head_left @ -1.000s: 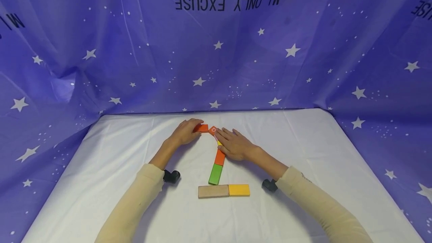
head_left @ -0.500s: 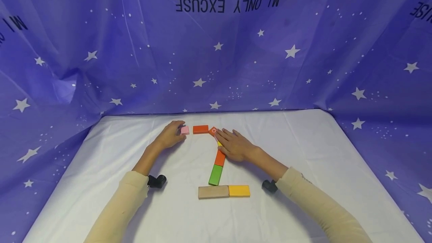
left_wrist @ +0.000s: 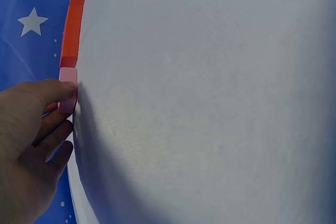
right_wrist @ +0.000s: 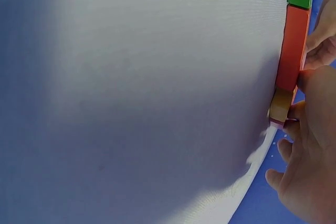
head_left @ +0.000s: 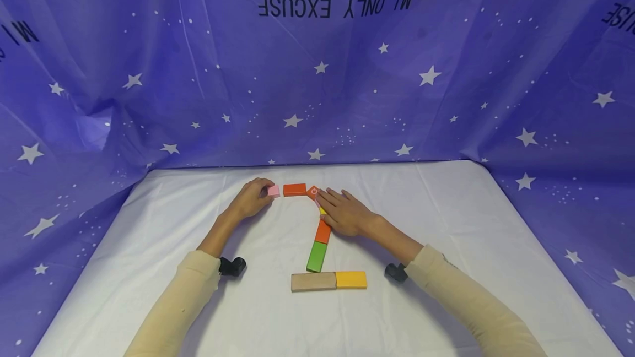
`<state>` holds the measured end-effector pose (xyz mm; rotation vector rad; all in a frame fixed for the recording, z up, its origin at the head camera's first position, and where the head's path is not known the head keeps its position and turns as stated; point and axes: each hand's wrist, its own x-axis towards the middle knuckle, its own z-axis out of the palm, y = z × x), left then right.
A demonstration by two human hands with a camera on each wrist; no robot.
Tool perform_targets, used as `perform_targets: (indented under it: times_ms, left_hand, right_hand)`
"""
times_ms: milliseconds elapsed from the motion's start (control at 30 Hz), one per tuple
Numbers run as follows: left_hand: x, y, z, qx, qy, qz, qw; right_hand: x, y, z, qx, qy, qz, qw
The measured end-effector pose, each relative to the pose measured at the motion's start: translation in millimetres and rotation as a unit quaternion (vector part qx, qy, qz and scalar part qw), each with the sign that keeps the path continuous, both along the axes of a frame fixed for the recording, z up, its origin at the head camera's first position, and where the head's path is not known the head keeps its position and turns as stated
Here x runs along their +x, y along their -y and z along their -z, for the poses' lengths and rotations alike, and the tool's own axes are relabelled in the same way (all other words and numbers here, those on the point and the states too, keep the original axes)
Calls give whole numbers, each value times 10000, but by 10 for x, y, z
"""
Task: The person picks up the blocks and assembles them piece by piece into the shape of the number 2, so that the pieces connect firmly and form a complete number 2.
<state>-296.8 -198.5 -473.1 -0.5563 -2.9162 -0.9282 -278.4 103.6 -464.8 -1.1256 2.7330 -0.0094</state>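
With thumb and fingers, my left hand (head_left: 249,201) pinches a small pink block (head_left: 274,191) at the far left of the row. A narrow gap separates it from the red-orange rectangular block (head_left: 295,190) in the head view. In the left wrist view the pink block (left_wrist: 67,74) appears end-on beside the red-orange block (left_wrist: 72,35). My right hand (head_left: 345,214) rests with fingers extended against the row's bend, beside an orange block with a round white mark (head_left: 312,192). It partly covers a yellow block (right_wrist: 281,104) and a pink one.
Below the bend lie a second red-orange block (head_left: 323,231) and a green block (head_left: 317,257). Crosswise beneath them are a plain wooden block (head_left: 313,281) and a yellow-orange block (head_left: 351,280). A purple starry curtain (head_left: 317,98) stands behind the white-covered table (head_left: 421,313).
My left hand released the red-orange block and moved left to the pink block, then shifted it slightly right. My right hand has stayed in place.
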Motion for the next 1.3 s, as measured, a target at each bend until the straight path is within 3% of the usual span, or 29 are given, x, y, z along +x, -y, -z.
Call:
perform_targets:
  times_ms: [567,1300]
  left_hand:
    - [21,-55,-62,-90,184,-126,9997]
    - [57,-50,-19,-46,161,-160,9997]
  right_hand:
    - [-3,33,-28,29,7,-3,10000]
    - [33,22,-34,-80,7,-72,9999]
